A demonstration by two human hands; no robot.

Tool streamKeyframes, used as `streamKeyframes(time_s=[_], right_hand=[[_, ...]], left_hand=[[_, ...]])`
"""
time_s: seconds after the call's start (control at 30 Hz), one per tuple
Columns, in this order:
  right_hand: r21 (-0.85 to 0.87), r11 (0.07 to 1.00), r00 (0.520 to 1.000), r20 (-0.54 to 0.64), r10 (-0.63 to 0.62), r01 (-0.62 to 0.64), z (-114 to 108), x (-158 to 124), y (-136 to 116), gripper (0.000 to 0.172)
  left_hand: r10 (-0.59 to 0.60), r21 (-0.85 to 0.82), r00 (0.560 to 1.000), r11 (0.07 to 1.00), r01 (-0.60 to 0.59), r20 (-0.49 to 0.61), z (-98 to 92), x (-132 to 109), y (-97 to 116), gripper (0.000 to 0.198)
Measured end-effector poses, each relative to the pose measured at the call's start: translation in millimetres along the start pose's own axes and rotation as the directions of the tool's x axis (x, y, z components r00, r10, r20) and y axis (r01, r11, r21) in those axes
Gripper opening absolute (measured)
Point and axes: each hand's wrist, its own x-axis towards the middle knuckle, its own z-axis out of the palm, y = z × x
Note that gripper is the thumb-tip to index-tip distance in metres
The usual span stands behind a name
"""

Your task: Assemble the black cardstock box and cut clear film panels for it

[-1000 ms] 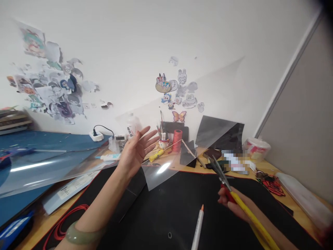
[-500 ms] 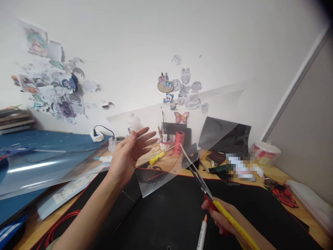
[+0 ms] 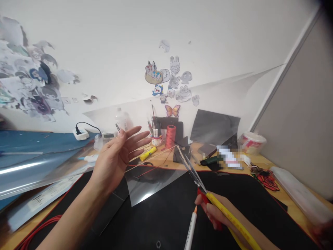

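Observation:
My left hand (image 3: 116, 156) is raised at left of centre, palm turned inward and fingers spread, beside a large clear plastic sheet (image 3: 151, 189). At lower right, my right hand (image 3: 215, 208) grips scissors (image 3: 199, 185) with red and yellow handles. Their blades stand apart and point up and left at the sheet's edge. A white marker with an orange tip (image 3: 191, 229) stands out below my right hand; what holds it is hard to tell. Under the hands lies a black mat (image 3: 156, 222).
Behind the mat are a red thread spool (image 3: 170, 137), a yellow tube (image 3: 148, 153), a cup of brushes (image 3: 156, 140) and a black sheet (image 3: 214, 126). A tub (image 3: 253, 142) stands at right. Red cable (image 3: 41, 227) lies lower left.
The view has turned to the right, so wall and table items appear farther left. The clear sheet has shifted and reaches farther right. My left hand stays open; my right hand keeps its grip.

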Motion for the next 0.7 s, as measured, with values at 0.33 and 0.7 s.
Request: streamKeyframes(time_s=[0.33,0.7], right_hand=[[0.063,0.997,0.999,0.034,0.031,-0.033,-4.6,1.2,7.1,0.063],[0.094,0.996,0.999,0.041,-0.004,0.0,-6.1,-2.7,3.5,0.051]], left_hand=[[-0.046,-0.05,0.999,0.998,0.045,-0.007,6.4,-0.9,-1.5,0.029],[-0.081,-0.083,0.997,0.993,0.08,-0.012,5.3,-1.6,-2.1,0.029]])
